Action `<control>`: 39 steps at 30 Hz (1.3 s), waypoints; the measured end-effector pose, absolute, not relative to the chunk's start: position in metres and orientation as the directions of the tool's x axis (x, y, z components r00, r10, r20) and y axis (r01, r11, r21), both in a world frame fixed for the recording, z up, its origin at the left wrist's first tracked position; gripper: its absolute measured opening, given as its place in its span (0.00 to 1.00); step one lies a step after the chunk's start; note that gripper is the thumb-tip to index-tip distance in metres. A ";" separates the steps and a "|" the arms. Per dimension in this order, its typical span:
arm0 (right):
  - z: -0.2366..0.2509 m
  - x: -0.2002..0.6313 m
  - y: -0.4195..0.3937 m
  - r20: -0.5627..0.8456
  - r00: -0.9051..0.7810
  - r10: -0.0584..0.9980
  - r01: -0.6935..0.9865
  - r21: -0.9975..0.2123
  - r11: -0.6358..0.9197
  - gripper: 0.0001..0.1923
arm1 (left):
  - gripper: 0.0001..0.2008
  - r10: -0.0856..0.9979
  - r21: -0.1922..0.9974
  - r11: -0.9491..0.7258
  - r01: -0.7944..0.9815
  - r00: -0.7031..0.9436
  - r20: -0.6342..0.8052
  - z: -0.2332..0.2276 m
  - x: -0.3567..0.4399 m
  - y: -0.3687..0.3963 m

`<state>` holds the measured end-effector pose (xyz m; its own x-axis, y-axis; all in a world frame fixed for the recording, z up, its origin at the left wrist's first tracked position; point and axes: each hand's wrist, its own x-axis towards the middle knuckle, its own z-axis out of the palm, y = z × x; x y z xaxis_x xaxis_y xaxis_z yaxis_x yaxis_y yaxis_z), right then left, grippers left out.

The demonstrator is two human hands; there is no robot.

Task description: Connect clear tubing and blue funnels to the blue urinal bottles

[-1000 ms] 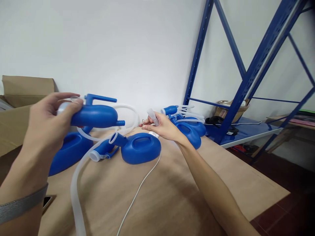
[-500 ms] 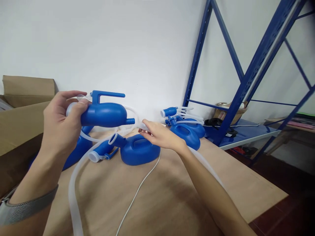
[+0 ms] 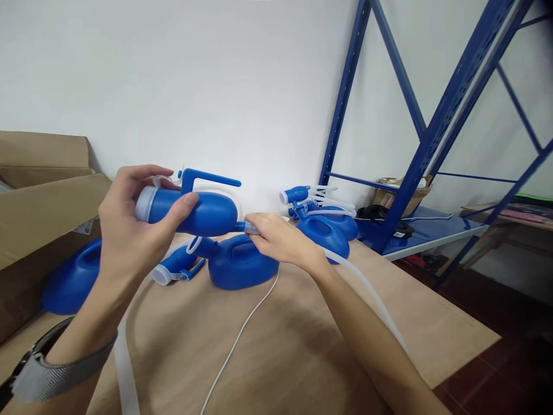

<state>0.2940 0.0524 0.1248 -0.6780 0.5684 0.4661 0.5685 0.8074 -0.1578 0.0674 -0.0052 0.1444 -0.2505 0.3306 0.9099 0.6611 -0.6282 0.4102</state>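
Observation:
My left hand (image 3: 136, 222) is wrapped round a blue plastic urinal funnel (image 3: 211, 213), its white cap facing left and its bar handle on top. The thumb lies along the funnel's near side. At the right tip, the narrow spout (image 3: 240, 226) meets the end of a translucent hose (image 3: 250, 228), which my right hand (image 3: 274, 237) pinches. The hose end appears to sit over the spout, but how far is partly hidden by the fingers. Below the hands, a blue urinal bottle (image 3: 242, 271) stands on the table beside another capped blue funnel (image 3: 177, 265).
Several blue bottles (image 3: 324, 233) with coiled white tubes stand at the back right. Another blue bottle (image 3: 71, 282) is by an open cardboard box (image 3: 47, 216) at left. A thin white cord (image 3: 242, 331) crosses the brown tabletop (image 3: 311, 340). A blue metal rack (image 3: 415, 190) rises at right.
My left hand has moved right with the funnel, bringing its spout to the hose end in my right hand. The gap between them has closed. My left thumb now reaches further along the funnel.

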 end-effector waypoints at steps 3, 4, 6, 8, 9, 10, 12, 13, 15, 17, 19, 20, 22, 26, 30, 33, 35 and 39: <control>0.126 0.292 0.050 0.464 -0.667 0.582 0.604 -0.120 0.788 0.11 | 0.19 0.348 0.444 -0.653 0.613 -0.278 0.896 0.141 0.071 -0.002; 0.126 0.292 0.050 0.465 -0.667 0.582 0.611 -0.104 0.784 0.11 | 0.18 0.347 0.449 -0.664 0.598 -0.287 0.893 0.140 0.071 -0.002; 0.127 0.291 0.048 0.470 -0.663 0.582 0.628 -0.073 0.775 0.11 | 0.18 0.341 0.454 -0.681 0.575 -0.300 0.891 0.138 0.072 0.000; 0.129 0.289 0.045 0.462 -0.666 0.585 0.641 -0.047 0.766 0.11 | 0.17 0.339 0.454 -0.694 0.560 -0.303 0.891 0.136 0.071 0.002; 0.130 0.289 0.044 0.450 -0.674 0.586 0.641 -0.038 0.767 0.11 | 0.16 0.339 0.452 -0.699 0.554 -0.300 0.892 0.136 0.071 0.003; 0.131 0.288 0.042 0.436 -0.684 0.585 0.638 -0.033 0.769 0.11 | 0.16 0.338 0.448 -0.705 0.550 -0.296 0.894 0.135 0.070 0.005; 0.133 0.288 0.038 0.423 -0.693 0.584 0.632 -0.033 0.774 0.12 | 0.15 0.322 0.433 -0.717 0.546 -0.292 0.901 0.133 0.069 0.008; 0.134 0.288 0.036 0.426 -0.691 0.584 0.632 -0.037 0.774 0.12 | 0.15 0.309 0.425 -0.723 0.545 -0.296 0.904 0.132 0.068 0.009; 0.135 0.288 0.035 0.447 -0.679 0.582 0.630 -0.052 0.775 0.12 | 0.14 0.279 0.405 -0.733 0.546 -0.302 0.912 0.132 0.068 0.011; 0.134 0.289 0.037 0.469 -0.678 0.566 0.611 -0.068 0.789 0.12 | 0.13 0.272 0.400 -0.734 0.549 -0.303 0.913 0.132 0.068 0.010; 0.132 0.290 0.039 0.465 -0.694 0.549 0.585 -0.079 0.807 0.12 | 0.14 0.312 0.425 -0.705 0.568 -0.290 0.905 0.135 0.068 0.007; 0.131 0.290 0.041 0.453 -0.703 0.548 0.578 -0.084 0.812 0.11 | 0.14 0.338 0.439 -0.683 0.584 -0.280 0.899 0.137 0.068 0.005; 0.130 0.291 0.043 0.427 -0.717 0.551 0.569 -0.099 0.816 0.10 | 0.16 0.371 0.448 -0.652 0.612 -0.258 0.892 0.141 0.067 0.001; 0.132 0.296 0.043 0.409 -0.737 0.538 0.526 -0.154 0.836 0.08 | 0.14 0.354 0.443 -0.653 0.614 -0.270 0.895 0.147 0.062 -0.003; 0.133 0.298 0.045 0.412 -0.722 0.556 0.539 -0.169 0.825 0.08 | 0.15 0.391 0.496 -0.614 0.614 -0.309 0.867 0.149 0.059 -0.004; 0.130 0.295 0.050 0.434 -0.723 0.538 0.559 -0.091 0.824 0.09 | 0.15 0.420 0.557 -0.560 0.613 -0.369 0.829 0.149 0.060 -0.004; 0.127 0.291 0.052 0.457 -0.724 0.516 0.584 0.010 0.812 0.10 | 0.15 0.465 0.630 -0.513 0.583 -0.427 0.775 0.150 0.063 -0.004; 0.120 0.284 0.055 0.532 -0.716 0.452 0.629 0.209 0.749 0.14 | 0.17 0.596 0.813 -0.418 0.406 -0.552 0.583 0.152 0.061 0.001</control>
<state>0.2845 0.0554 0.1203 -0.7155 0.4523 0.5324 0.6287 0.7491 0.2086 0.0608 0.0005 0.1518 -0.5522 0.5963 0.5827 0.4064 -0.4177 0.8126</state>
